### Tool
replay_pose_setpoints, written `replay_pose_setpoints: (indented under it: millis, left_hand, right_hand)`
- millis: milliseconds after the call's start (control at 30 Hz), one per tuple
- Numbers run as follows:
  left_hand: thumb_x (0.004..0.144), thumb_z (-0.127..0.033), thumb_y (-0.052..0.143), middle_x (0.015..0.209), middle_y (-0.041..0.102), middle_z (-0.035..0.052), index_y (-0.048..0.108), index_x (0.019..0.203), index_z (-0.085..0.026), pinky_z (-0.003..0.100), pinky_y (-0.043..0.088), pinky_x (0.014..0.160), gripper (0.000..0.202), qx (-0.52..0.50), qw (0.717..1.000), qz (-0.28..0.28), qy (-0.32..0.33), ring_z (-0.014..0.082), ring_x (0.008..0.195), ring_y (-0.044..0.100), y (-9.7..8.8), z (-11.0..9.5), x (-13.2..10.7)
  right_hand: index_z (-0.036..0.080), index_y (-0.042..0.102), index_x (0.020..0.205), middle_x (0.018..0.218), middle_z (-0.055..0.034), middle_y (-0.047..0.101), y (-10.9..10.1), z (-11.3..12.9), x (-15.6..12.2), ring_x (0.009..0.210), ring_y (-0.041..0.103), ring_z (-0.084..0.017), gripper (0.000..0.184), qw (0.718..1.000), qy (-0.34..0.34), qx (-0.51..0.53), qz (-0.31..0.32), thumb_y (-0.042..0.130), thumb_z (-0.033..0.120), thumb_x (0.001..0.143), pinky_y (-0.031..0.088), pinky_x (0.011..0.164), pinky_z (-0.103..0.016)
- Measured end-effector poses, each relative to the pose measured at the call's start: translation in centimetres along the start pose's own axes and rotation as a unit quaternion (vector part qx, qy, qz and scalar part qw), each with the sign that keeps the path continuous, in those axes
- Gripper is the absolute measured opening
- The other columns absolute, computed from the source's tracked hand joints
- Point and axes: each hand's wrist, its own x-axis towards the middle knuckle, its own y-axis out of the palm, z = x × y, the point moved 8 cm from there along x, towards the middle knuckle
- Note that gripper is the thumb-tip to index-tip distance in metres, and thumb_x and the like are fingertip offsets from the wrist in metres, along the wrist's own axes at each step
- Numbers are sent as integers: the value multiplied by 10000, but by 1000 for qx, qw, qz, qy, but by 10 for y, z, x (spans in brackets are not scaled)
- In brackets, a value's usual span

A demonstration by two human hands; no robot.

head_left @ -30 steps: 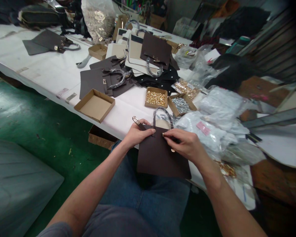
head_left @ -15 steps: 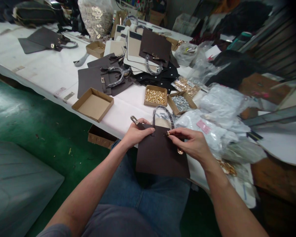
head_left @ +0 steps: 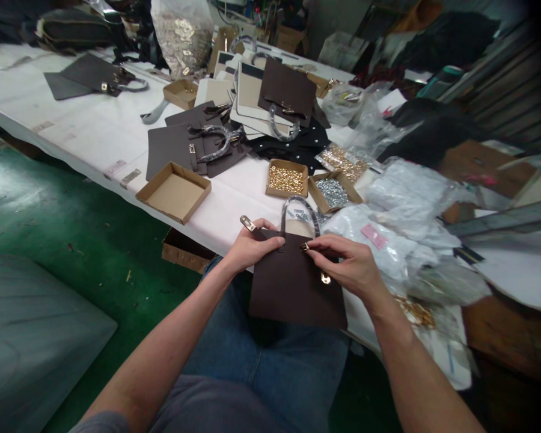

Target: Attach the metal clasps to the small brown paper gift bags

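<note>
A dark brown bag panel [head_left: 297, 294] rests over my lap and against the table edge, its wrapped handle [head_left: 300, 201] arching up at the top. My left hand [head_left: 253, 245] grips the panel's upper left corner, thumb on the front. Beside its fingers a strap end with a metal plate [head_left: 247, 223] sticks out. With fingertips pinched, my right hand [head_left: 342, 255] holds a small gold metal fitting [head_left: 303, 247] against the panel near the right foot of the handle. Below that hand hangs another strap end with a gold plate [head_left: 326, 278].
Small boxes of gold pieces [head_left: 286, 179] and silver pieces [head_left: 331, 192] stand beyond the panel. A shallow cardboard box [head_left: 174, 192] sits to the left. More brown panels [head_left: 171, 147] lie stacked behind. White plastic bags [head_left: 388, 240] crowd the right side.
The view has shifted slightly. My right hand's fitting has turned a little at the panel, and the hanging strap plate has swung slightly left. My left hand keeps its grip.
</note>
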Motion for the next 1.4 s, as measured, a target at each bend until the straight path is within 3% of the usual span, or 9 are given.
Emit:
replay_pose_setpoints:
  millis: [200,500,800,1000,1400]
  left_hand:
    - [814,-524,1010,858,773,9,716,1053,-205,250,514,650,495,-4,1000,0,-5,140,688,689,0,-1,-1]
    - [778,-544,1023,840,770,5,720,1037,-204,250,500,628,524,-11,1000,-6,-8,141,666,682,1,-4,-2]
    - [780,-539,1022,836,757,4,723,1029,-196,247,488,631,519,-11,1000,-4,-1,136,671,667,1,-7,-4]
    - [820,-532,997,843,749,-5,733,1046,-209,242,472,634,475,8,1000,2,10,135,680,662,-2,-4,-3]
    - [783,-494,1018,862,753,14,747,1018,-179,233,462,612,478,-22,1000,8,-15,124,669,646,-7,-4,2]
  right_hand:
    - [278,876,1139,1129,-63,852,0,3,-1,901,823,-240,131,1000,4,-9,8,812,345,1046,734,781,-369]
    - [294,862,1178,1146,-65,841,1,23,-1,957,819,-259,154,995,-50,-80,1,773,276,1054,728,759,-383]
    - [304,858,1177,1157,-61,857,4,26,1,987,832,-277,158,993,-68,-93,21,766,279,1051,719,833,-422]
    - [294,862,1141,1101,-52,860,5,27,7,916,824,-260,151,991,-66,-104,46,741,278,1052,702,752,-392]
    - [301,864,1156,1074,-48,856,10,28,12,894,816,-256,157,985,-94,-117,82,727,286,1080,675,792,-403]
